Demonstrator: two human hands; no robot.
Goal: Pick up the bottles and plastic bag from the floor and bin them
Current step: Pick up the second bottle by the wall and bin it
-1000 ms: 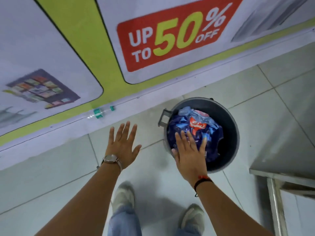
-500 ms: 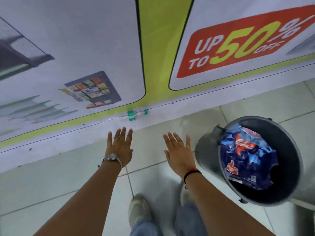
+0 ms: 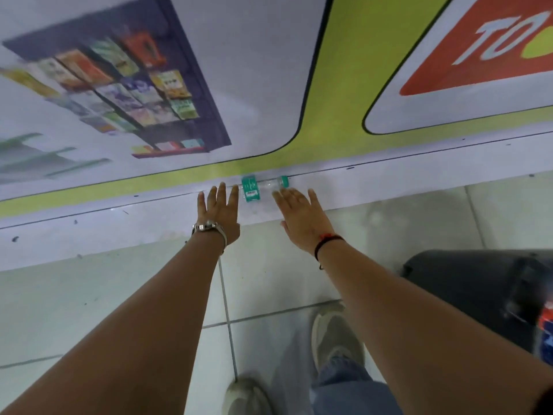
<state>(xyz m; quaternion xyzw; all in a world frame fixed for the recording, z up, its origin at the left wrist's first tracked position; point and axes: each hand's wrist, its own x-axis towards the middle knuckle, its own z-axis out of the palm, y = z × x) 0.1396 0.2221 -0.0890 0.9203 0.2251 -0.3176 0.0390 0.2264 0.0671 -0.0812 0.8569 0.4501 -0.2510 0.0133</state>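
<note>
A clear plastic bottle [image 3: 263, 186] with a green label and green cap lies on its side at the foot of the wall. My left hand [image 3: 219, 210] reaches out flat just left of it, fingers apart, holding nothing. My right hand [image 3: 302, 215] is stretched out just below and right of the bottle, fingers spread, also empty. Neither hand touches the bottle. The dark grey bin [image 3: 478, 292] stands at the right edge, with a bit of the blue and red plastic bag [image 3: 546, 333] showing inside it.
A printed banner wall [image 3: 269, 85] with a white base strip runs across the top. The floor is pale tile [image 3: 89, 310]. My two feet in light shoes [image 3: 335, 336] stand on the tiles below my arms.
I have stepped closer to the wall and left of the bin. Both hands have moved forward to either side of the bottle. The bin has slid to the right edge of view.
</note>
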